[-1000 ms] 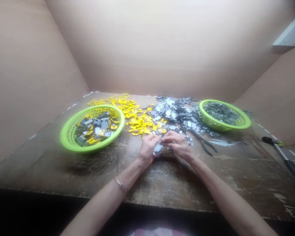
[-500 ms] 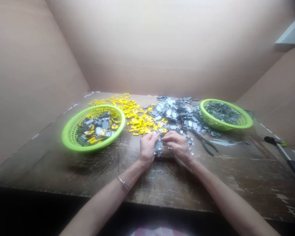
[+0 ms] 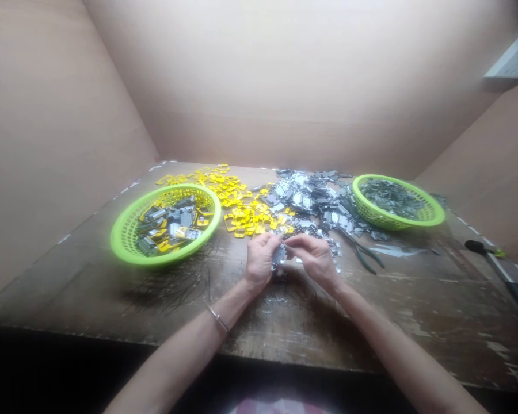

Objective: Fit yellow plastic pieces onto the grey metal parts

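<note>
My left hand (image 3: 259,260) is closed around a small grey metal plate (image 3: 278,257), thumb on top, over the middle of the table. Close beside it, my right hand (image 3: 314,257) pinches at the plate's upper right edge; its fingertips are pressed together, and whatever lies between them is too small to make out. Just beyond the hands lie a heap of yellow plastic frames (image 3: 252,218) and a pile of silver-grey metal pieces (image 3: 302,192). Some small shiny bits (image 3: 334,253) lie by the right hand.
At left stands a green basket (image 3: 120,238) of grey-and-yellow pieces, with thin dark wires (image 3: 176,287) near it. At right another green basket (image 3: 366,214) holds grey pieces. Pliers (image 3: 365,259) lie right of my hands; a black-handled tool (image 3: 515,293) lies farther right. Walls enclose the table (image 3: 392,322).
The metal plate has turned in my left hand and shows more of its face. My right fingertips have shifted slightly at its edge. Both hands stay in nearly the same place.
</note>
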A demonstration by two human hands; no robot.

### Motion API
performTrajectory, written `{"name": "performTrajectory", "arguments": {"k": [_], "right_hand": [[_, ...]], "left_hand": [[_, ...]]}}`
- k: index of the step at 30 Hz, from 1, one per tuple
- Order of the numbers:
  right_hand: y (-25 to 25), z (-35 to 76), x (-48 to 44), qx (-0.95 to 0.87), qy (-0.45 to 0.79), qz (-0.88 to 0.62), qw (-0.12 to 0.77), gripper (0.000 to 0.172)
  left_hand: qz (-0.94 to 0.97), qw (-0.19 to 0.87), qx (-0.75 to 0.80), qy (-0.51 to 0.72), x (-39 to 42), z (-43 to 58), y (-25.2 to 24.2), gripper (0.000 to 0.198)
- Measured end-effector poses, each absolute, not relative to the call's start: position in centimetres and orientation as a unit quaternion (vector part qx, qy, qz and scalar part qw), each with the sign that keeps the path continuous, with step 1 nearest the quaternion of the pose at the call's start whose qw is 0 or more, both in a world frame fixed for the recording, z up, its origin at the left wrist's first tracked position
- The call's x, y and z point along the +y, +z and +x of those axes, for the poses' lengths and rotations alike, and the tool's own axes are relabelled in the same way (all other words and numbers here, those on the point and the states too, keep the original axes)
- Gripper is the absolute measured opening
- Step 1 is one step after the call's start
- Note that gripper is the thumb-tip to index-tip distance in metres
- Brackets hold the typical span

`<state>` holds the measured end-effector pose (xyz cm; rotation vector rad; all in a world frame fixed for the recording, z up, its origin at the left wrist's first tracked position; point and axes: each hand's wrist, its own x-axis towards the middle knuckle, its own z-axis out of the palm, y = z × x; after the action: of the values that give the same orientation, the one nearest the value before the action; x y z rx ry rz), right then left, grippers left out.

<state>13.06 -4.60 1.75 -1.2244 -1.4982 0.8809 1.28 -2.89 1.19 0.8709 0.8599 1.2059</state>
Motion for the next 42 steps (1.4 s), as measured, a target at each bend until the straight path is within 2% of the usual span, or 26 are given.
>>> {"name": "performTrajectory", "arguments": {"k": [5,11,17,22,25,27,29,33,35,39,42], "right_hand": [[1.3,13.6,-4.3,-0.582,0.361,-0.525,0.505,0.015],[1.1,14.6,-3.9,-0.647,0.216,-0.547,0.486,0.013],[1.2,14.9,-4.0,-0.774,0.123,-0.449,0.429,0.018],[0.3,14.6,-4.3,-0.859,0.069,-0.365,0.352,0.024],[0.5,14.3,-4.3,-0.838,0.079,-0.406,0.355,0.021],[0.8,14.2,-4.2,-0.777,0.098,-0.481,0.393,0.018],[1.1,14.2,-3.9,-0.707,0.167,-0.548,0.414,0.015],[1.5,14.2,-3.5,-0.557,0.464,-0.566,0.393,0.012],[1.5,14.1,-3.5,-0.493,0.552,-0.549,0.388,0.015],[1.4,14.3,-3.4,-0.473,0.585,-0.548,0.366,0.021],[0.8,14.7,-3.0,-0.438,0.592,-0.564,0.374,0.021]], "left_hand": [[0.382,0.667,0.398,0.500,-2.8,1.6,1.0,0.030],[0.422,0.727,0.374,0.393,-2.8,1.1,0.7,0.036],[0.443,0.693,0.438,0.363,-2.6,0.8,0.9,0.014],[0.428,0.684,0.458,0.373,-2.2,0.9,0.5,0.011],[0.425,0.687,0.456,0.374,-2.2,0.8,0.4,0.012],[0.436,0.685,0.444,0.379,-2.1,0.6,0.5,0.016],[0.453,0.681,0.431,0.381,-2.0,0.4,0.8,0.020],[0.465,0.684,0.425,0.369,-1.8,0.0,1.2,0.021],[0.473,0.680,0.429,0.361,-1.7,0.0,1.2,0.019],[0.486,0.673,0.437,0.346,-1.6,-0.1,1.1,0.019],[0.493,0.670,0.423,0.358,-1.8,-0.1,1.4,0.028]]}}
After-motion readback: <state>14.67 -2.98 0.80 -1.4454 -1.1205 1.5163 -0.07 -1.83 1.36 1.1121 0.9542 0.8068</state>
